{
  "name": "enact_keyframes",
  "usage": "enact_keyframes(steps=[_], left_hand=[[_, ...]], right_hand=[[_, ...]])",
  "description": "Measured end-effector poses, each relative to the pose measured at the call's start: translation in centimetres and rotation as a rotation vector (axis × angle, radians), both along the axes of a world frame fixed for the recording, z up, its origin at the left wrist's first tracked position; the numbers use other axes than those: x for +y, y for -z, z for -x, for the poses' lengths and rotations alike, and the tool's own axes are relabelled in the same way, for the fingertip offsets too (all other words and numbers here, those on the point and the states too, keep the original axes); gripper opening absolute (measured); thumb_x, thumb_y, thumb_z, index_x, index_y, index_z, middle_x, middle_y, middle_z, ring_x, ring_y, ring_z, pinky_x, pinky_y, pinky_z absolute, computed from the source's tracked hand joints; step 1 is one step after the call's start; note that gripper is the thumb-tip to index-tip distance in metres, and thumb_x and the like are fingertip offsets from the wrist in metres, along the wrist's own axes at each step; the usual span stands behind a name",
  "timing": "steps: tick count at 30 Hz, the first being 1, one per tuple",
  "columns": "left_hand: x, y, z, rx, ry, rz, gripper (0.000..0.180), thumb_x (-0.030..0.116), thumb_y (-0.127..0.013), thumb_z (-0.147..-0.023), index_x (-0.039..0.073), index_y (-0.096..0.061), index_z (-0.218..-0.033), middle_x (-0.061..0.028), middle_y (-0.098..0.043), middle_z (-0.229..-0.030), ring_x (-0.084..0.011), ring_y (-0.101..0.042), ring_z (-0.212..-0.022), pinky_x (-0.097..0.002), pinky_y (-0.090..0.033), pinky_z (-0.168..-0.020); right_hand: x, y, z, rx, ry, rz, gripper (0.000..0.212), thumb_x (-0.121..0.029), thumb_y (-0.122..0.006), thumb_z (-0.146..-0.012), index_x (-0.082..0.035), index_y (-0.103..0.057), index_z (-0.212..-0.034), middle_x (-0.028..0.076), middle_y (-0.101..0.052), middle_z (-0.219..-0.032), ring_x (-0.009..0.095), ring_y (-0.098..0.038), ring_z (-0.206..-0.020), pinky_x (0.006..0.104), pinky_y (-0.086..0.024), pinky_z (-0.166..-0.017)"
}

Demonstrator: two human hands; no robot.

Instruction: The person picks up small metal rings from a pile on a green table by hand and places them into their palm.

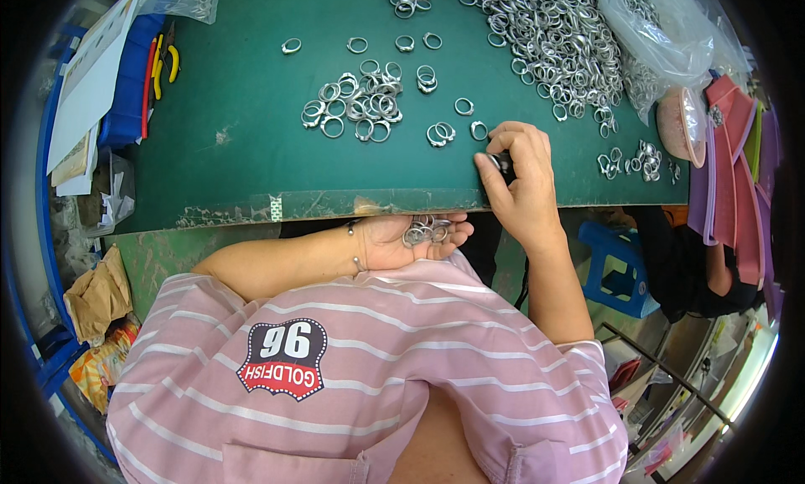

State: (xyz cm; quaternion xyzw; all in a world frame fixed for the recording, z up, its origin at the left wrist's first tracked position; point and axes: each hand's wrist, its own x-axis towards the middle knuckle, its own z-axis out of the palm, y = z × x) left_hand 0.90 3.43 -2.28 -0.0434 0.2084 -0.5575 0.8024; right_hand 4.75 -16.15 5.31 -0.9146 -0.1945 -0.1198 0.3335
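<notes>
Palm up just below the table's front edge, my left hand (381,242) cups several silver metal rings (426,231). My right hand (527,182) rests at the table edge, its thumb and fingers curled round a small black object (504,165); most of that object is hidden, so I cannot tell its kind. A single ring (479,131) lies just left of my right fingertips, close to a pair of overlapping rings (440,134). Farther left is a loose pile of rings (360,102) on the green tabletop (226,165).
A big heap of rings (553,48) covers the back right beside clear plastic bags (662,18). Small ring clusters (646,161) lie at the right. Yellow-handled pliers (173,65) and a blue bin (126,106) stand left. A blue stool (616,270) is below the table.
</notes>
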Motion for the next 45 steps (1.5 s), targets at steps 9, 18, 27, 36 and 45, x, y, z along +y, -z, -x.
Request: enact_keyframes(steps=[9, 18, 27, 36, 45], left_hand=[[-0.1, 0.5, 0.1, 0.011, 0.007, -0.005, 0.036, 0.022, -0.046, -0.099, -0.007, -0.055, -0.118, -0.0227, -0.057, -0.119, -0.0312, -0.059, -0.108, -0.0401, -0.054, -0.090], [-0.3, 0.4, 0.4, -0.124, -0.051, 0.005, 0.030, 0.023, -0.039, -0.101, 0.005, -0.050, -0.123, -0.0137, -0.058, -0.120, -0.0263, -0.060, -0.108, -0.0453, -0.051, -0.096], [-0.3, 1.5, 0.5, 0.139, 0.016, 0.164, 0.043, 0.029, -0.042, -0.100, -0.003, -0.048, -0.128, -0.0232, -0.055, -0.122, -0.0350, -0.058, -0.111, -0.0450, -0.053, -0.090], [-0.5, 1.2, 0.5, -0.046, 0.002, 0.177, 0.045, 0.035, -0.042, -0.100, 0.000, -0.047, -0.128, -0.0213, -0.055, -0.124, -0.0324, -0.057, -0.113, -0.0455, -0.054, -0.089], [-0.1, 1.0, 0.2, 0.040, 0.085, 0.129, 0.039, 0.033, -0.045, -0.099, 0.000, -0.054, -0.119, -0.0194, -0.059, -0.107, -0.0247, -0.060, -0.090, -0.0253, -0.049, -0.055]], right_hand=[[1.7, -0.3, -2.6, 0.115, -0.064, -0.126, 0.038, 0.004, -0.059, -0.078, -0.003, -0.058, -0.116, 0.016, -0.060, -0.112, 0.034, -0.055, -0.104, 0.0405, -0.043, -0.092], [4.0, -0.9, 0.6, 0.111, -0.487, -0.154, 0.018, 0.002, -0.068, -0.073, -0.002, -0.066, -0.091, 0.012, -0.062, -0.100, 0.030, -0.058, -0.096, 0.0396, -0.045, -0.085], [5.3, -1.5, -4.6, -0.150, -0.242, -0.072, 0.021, 0.003, -0.064, -0.075, -0.001, -0.064, -0.095, 0.016, -0.062, -0.106, 0.035, -0.058, -0.098, 0.0408, -0.048, -0.083], [3.2, -2.0, -2.4, 0.081, -0.540, -0.040, 0.020, 0.002, -0.069, -0.072, -0.002, -0.066, -0.092, 0.012, -0.064, -0.096, 0.030, -0.060, -0.089, 0.0382, -0.049, -0.079], [8.1, -2.3, -5.1, -0.127, -0.583, 0.168, 0.036, -0.006, -0.070, -0.076, -0.008, -0.064, -0.112, 0.011, -0.056, -0.126, 0.032, -0.054, -0.114, 0.0400, -0.046, -0.092]])
